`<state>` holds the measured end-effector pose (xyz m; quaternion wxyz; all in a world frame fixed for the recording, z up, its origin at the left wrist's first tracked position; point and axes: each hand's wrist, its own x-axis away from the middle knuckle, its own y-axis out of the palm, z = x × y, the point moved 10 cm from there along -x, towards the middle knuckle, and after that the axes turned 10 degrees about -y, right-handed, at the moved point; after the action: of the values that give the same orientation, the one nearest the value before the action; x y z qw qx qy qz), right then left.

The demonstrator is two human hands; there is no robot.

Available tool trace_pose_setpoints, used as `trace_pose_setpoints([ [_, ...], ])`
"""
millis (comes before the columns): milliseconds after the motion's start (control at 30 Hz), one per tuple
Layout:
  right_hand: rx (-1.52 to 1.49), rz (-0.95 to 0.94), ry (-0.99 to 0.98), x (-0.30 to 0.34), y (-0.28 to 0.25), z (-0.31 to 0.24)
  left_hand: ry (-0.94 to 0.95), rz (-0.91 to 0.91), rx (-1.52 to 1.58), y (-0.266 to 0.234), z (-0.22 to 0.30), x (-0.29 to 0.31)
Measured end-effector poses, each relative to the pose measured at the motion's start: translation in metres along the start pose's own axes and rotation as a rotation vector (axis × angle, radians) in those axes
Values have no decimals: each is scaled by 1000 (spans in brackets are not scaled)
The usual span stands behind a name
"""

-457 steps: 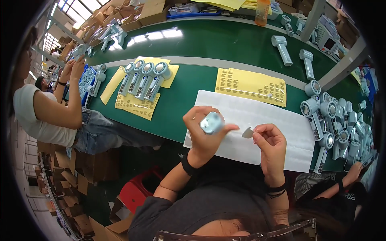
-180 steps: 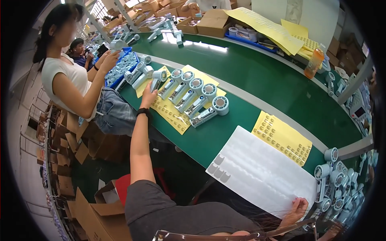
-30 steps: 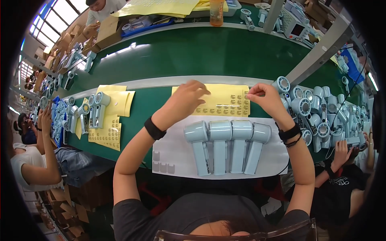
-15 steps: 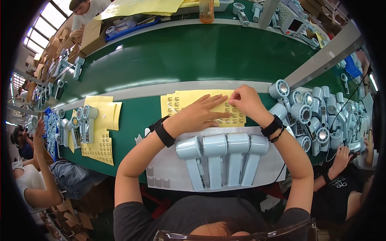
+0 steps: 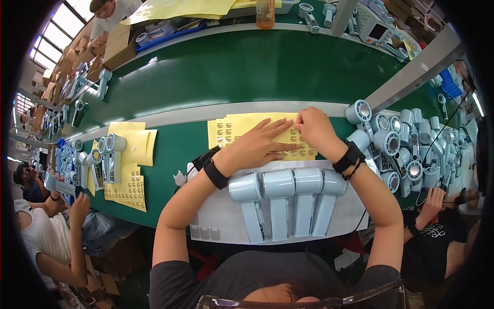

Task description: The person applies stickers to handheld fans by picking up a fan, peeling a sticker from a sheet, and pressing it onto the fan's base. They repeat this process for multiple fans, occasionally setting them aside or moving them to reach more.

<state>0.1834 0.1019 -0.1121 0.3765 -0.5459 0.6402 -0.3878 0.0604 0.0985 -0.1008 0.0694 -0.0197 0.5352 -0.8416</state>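
Note:
My left hand (image 5: 259, 141) lies flat with fingers spread on a stack of yellow sticker sheets (image 5: 220, 138), which carry rows of small dark-printed labels. At the upper right part of the top sheet, my right hand (image 5: 317, 127) is closed in a pinch, thumb and forefinger together. Whatever is between those fingertips is hidden. Nearer to me, several light blue handheld fans (image 5: 278, 184) lie side by side, heads away from me and handles toward me. Under them is a white sheet of paper (image 5: 206, 213) with grey printed shapes.
On the right a big pile of light blue fans (image 5: 387, 143) rests beside a metal post (image 5: 417, 72). More yellow sheets (image 5: 135, 177) with fans on them lie left. A bottle (image 5: 265, 14) stands at the back. Co-workers sit on both sides; one left holds a fan (image 5: 59, 184).
My hands stay at the sticker sheets, the right one still pinched with only slight movement. On the left, the co-worker's raised hand has come down, and a fan now shows there.

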Motion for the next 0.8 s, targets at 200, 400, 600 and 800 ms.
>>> trace_pose_setpoints([
  [200, 92, -17, -99, 1, -14, -16, -6, 55, 14, -4, 2, 4],
  [400, -507, -187, 42, 27, -34, -10, -5, 76, 34, -7, 6, 2],
  [600, -521, -149, -121, 131, -99, -62, -39, 58, 38, -12, 2, 9],
  [800, -298, -61, 66, 203, -91, -78, -49, 55, 36, -8, 3, 2],
])
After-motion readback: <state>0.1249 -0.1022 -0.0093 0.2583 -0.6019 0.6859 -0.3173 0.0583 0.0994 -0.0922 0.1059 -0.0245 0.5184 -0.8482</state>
